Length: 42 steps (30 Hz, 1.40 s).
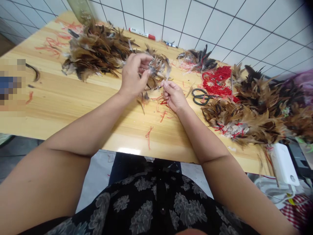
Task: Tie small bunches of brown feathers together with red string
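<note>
My right hand (174, 95) is closed in a pinch on a small feather (168, 71), whose greyish, fluffy part stands up above the fingertips. To its left, my left hand (135, 73) is held over the table with loosely curved fingers, the thumb apart from them. Nothing shows clearly between those fingers. Just beyond both hands lies a small heap of loose feathers (158, 62), partly hidden by the left hand. Brown and black feathers form a large pile (97, 49) left of my left hand. Black-handled scissors (201, 97) lie right of my right hand.
Red string (217, 80) lies beyond the scissors. Tied feather bundles (249, 120) fill the table's right side, and a small bunch (198, 58) lies near the tiled wall. A red marker (141, 33) rests at the back. A white device (285, 163) stands at the right edge.
</note>
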Motion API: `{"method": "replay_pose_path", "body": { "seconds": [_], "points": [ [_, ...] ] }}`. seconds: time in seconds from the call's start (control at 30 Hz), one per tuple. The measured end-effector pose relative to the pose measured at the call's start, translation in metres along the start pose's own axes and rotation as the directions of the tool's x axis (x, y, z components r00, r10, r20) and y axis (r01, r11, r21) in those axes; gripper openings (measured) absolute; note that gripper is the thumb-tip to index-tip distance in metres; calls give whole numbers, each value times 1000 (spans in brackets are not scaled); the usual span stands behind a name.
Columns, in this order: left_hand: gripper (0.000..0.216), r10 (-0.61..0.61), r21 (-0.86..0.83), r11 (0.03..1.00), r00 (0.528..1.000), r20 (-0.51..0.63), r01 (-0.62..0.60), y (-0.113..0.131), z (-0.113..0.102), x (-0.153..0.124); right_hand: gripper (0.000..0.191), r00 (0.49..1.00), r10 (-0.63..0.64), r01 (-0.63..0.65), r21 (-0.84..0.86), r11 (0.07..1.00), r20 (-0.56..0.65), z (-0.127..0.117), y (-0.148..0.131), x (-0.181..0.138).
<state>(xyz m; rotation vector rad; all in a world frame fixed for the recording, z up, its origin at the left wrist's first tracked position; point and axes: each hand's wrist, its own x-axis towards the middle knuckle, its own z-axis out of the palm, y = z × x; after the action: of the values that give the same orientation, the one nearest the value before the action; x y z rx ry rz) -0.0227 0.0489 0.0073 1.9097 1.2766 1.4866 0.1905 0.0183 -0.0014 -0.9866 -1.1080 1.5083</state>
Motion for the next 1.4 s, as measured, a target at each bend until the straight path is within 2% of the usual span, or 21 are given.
{"method": "replay_pose_path", "body": {
  "seconds": [0.03,0.1,0.17,0.23,0.4,0.53,0.63,0.73,0.83,0.97,1.03,1.1,1.2,1.27,1.33,1.4],
  "points": [
    [45,-24,17,1000,1000,-9,24,-5,-2,3,55,999,-21,21,5,1000,-45,-6,1,4],
    [43,-51,76,996,997,51,47,-13,-4,7,58,989,-75,70,-43,997,-128,-15,4,12],
    [33,-60,144,989,986,156,38,-17,-4,7,62,972,-149,124,-139,982,-180,-21,8,16],
    [19,-66,206,978,975,210,22,-17,-1,6,65,956,-224,176,-244,954,-188,-21,15,17],
    [3,-30,261,965,979,203,-24,-31,13,10,64,944,-301,222,-414,883,-136,-13,30,14],
    [15,10,259,964,983,184,-59,-55,18,17,63,938,-317,228,-435,871,-143,-14,32,14],
    [15,35,299,951,988,152,-80,-62,15,17,64,929,-345,253,-452,855,-132,-16,31,14],
    [14,90,261,959,991,100,-113,-53,10,15,65,925,-365,273,-478,835,-109,-17,32,15],
    [10,155,226,958,983,97,-173,-34,7,10,63,925,-364,262,-507,821,-112,-18,34,16],
    [23,309,201,925,946,99,-324,-9,7,0,59,930,-357,260,-533,805,-87,-19,38,20],
    [26,337,179,920,937,94,-349,-3,9,-3,57,936,-347,264,-537,801,-58,-20,40,22],
    [24,277,130,949,957,83,-286,1,13,-5,56,940,-339,269,-539,798,-33,-20,41,23],
    [17,23,-73,997,995,97,-16,1,22,-6,57,937,-348,284,-538,794,-18,-20,41,25],
    [20,-120,-229,961,981,150,153,0,28,-6,59,933,-361,296,-537,790,-16,-21,41,25],
    [23,-177,-299,927,967,183,227,-1,31,-5,61,930,-367,297,-536,790,-26,-21,41,25],
    [21,-196,-265,934,962,188,242,1,29,-5,63,930,-362,279,-528,802,-58,-20,41,25]
  ]
}}
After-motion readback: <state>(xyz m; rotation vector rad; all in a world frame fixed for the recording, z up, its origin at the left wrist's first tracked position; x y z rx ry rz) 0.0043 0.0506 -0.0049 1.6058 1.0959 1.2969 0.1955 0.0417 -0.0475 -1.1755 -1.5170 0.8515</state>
